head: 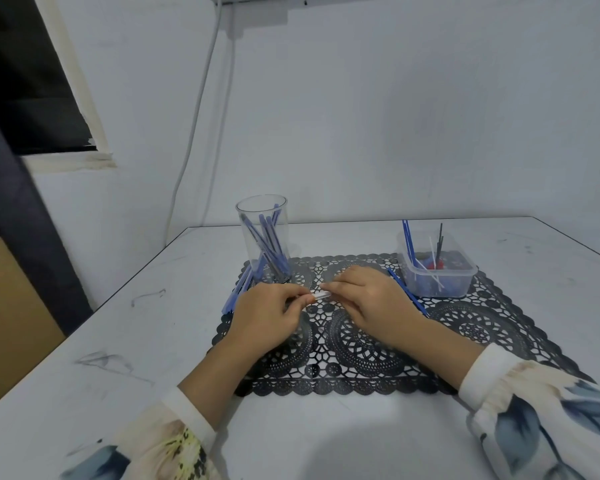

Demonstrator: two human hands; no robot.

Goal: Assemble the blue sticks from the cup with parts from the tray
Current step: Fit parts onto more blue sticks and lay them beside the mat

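Where they meet over the mat (361, 351), left hand (267, 315) and right hand (373, 301) grip one clear piece (321, 295).

Two hands, the left hand (267, 320) and the right hand (371, 303), pinch one clear tube (323, 295) over one black lace mat (361, 358) on one counter (118, 341). One cup (261, 209) holds blue sticks (265, 242) too overlapped to count. One tray (437, 289) holds two upright blue rods (408, 244) and one black rod (439, 240).
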